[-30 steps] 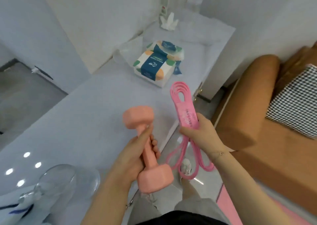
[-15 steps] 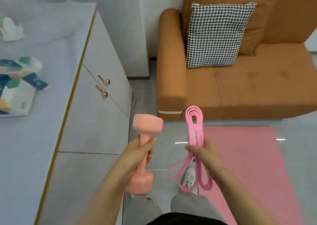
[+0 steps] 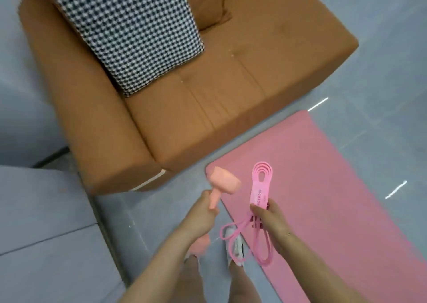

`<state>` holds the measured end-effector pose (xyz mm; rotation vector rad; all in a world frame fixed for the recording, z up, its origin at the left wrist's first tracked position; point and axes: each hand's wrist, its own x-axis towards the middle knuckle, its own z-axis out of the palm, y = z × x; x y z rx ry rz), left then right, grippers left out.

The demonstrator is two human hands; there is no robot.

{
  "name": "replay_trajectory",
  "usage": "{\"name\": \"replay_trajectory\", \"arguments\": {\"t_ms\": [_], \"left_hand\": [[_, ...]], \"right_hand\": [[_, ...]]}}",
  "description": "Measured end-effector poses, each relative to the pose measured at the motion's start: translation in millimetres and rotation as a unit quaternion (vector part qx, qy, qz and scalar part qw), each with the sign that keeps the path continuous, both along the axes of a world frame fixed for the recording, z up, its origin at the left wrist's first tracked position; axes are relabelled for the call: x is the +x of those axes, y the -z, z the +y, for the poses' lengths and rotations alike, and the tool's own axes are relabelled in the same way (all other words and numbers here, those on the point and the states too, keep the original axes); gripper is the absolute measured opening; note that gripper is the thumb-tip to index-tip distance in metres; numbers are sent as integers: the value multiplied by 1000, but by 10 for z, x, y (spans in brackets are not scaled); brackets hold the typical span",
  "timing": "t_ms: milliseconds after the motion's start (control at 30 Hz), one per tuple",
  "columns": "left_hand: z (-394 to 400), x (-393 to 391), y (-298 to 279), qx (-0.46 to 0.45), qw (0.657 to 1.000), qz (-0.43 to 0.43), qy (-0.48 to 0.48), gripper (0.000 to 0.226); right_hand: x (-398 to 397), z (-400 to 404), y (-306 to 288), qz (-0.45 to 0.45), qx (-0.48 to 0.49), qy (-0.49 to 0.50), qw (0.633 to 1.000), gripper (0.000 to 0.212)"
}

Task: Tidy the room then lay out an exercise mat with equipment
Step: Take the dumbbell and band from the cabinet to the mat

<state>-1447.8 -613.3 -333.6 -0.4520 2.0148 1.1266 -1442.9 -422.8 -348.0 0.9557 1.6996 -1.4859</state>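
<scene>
My left hand (image 3: 201,217) grips the handle of a salmon-pink dumbbell (image 3: 223,183), its upper head pointing away from me and its lower head partly hidden under my wrist. My right hand (image 3: 270,220) holds a bundle of pink resistance bands (image 3: 260,187) by its labelled sleeve; loose loops hang below the hand. Both hands hover near the close corner of a pink exercise mat (image 3: 323,187) that lies flat on the grey floor, running from the sofa's front toward the lower right.
A brown sofa (image 3: 208,99) with a black-and-white houndstooth cushion (image 3: 129,27) fills the upper half, its armrest near the left. A grey cabinet top (image 3: 41,221) sits at lower left. My legs and a white shoe (image 3: 235,245) stand between cabinet and mat.
The view has swung right from the cabinet top to the sofa and mat. Both hands keep their hold and now hover over the mat's near corner.
</scene>
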Motion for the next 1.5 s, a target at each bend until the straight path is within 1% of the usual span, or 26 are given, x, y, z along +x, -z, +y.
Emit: {"name": "replay_trajectory", "arguments": {"t_ms": [67, 133, 200, 233, 300, 367, 400, 533, 633, 767, 867, 1067, 1133, 1200, 1233, 1267, 1367, 1400, 1467, 1500], "left_hand": [[161, -255, 553, -8, 1000, 3, 29, 32], [328, -502, 1132, -20, 998, 8, 51, 32], [529, -722, 1921, -31, 996, 5, 89, 34], [590, -818, 2220, -37, 994, 5, 100, 34], [748, -956, 2912, -54, 989, 5, 141, 36], [876, -1080, 3445, -71, 980, 11, 185, 37], [954, -1119, 3802, -81, 974, 16, 213, 37], [1160, -1295, 4713, -115, 948, 44, 294, 39], [1277, -1402, 5275, -138, 932, 63, 328, 39], [1350, -1570, 5683, -160, 919, 86, 348, 42], [1334, -1631, 5818, -179, 913, 105, 351, 43], [1122, -1646, 5834, -182, 919, 116, 330, 43], [1045, -1665, 5840, -171, 924, 116, 321, 42], [1012, -1684, 5835, -157, 930, 111, 315, 41], [997, -1697, 5835, -149, 933, 108, 308, 41], [987, -1705, 5825, -141, 938, 103, 300, 41], [988, -1708, 5794, -120, 949, 102, 272, 38], [995, -1710, 5787, -119, 950, 105, 270, 37], [1034, -1716, 5789, -124, 947, 111, 275, 37], [1068, -1713, 5796, -128, 946, 113, 274, 37]], "right_hand": [[-125, 120, 498, -18, -8, 14, 1000, 26], [-217, 223, 1090, -34, -10, 28, 999, 28], [-262, 344, 1844, -45, 4, 55, 997, 31], [-285, 375, 2120, -46, 11, 69, 997, 33], [-283, 434, 2782, -54, 10, 107, 993, 36], [-295, 476, 3273, -57, 4, 149, 987, 35], [-266, 494, 3609, -54, -1, 173, 983, 34], [-215, 514, 4469, -43, -19, 237, 970, 33], [-141, 491, 4991, -43, -37, 288, 956, 35], [-78, 417, 5394, -57, -90, 367, 924, 37], [-99, 361, 5551, -50, -129, 411, 901, 39], [-445, 210, 5586, -42, -153, 418, 895, 39], [-604, 136, 5578, -51, -150, 449, 879, 37], [-723, 64, 5592, -79, -110, 503, 854, 30], [-768, 21, 5607, -89, -81, 518, 847, 26], [-796, -31, 5636, -94, -51, 521, 847, 22], [-775, -122, 5691, -94, 56, 478, 872, 19], [-752, -125, 5700, -99, 86, 467, 875, 17], [-686, -103, 5714, -112, 97, 461, 875, 11], [-644, -82, 5719, -121, 90, 462, 874, 17]]}}
